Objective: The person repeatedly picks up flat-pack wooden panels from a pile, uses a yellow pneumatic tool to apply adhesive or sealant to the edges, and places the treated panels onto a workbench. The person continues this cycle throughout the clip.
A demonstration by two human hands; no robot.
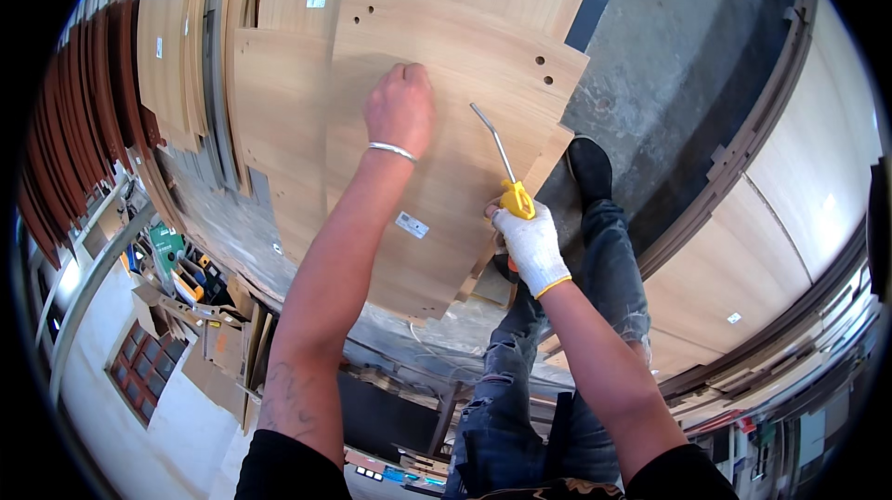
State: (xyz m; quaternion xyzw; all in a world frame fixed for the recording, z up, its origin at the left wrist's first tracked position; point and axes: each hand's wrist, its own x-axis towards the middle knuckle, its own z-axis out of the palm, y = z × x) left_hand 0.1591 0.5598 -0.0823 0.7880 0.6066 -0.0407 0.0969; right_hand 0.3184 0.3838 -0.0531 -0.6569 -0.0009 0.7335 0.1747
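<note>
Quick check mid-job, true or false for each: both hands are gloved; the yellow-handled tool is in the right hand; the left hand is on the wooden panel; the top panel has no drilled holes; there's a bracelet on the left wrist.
1. Both hands are gloved. False: only the right hand wears a white knit glove; the left hand is bare.
2. The yellow-handled blow gun with a bent metal nozzle is in the right hand. True.
3. The left hand rests on the light brown wooden panel. True.
4. That panel has no drilled holes. False: dark round holes show near its edges.
5. A thin silver bracelet sits on the left wrist. True.
</note>
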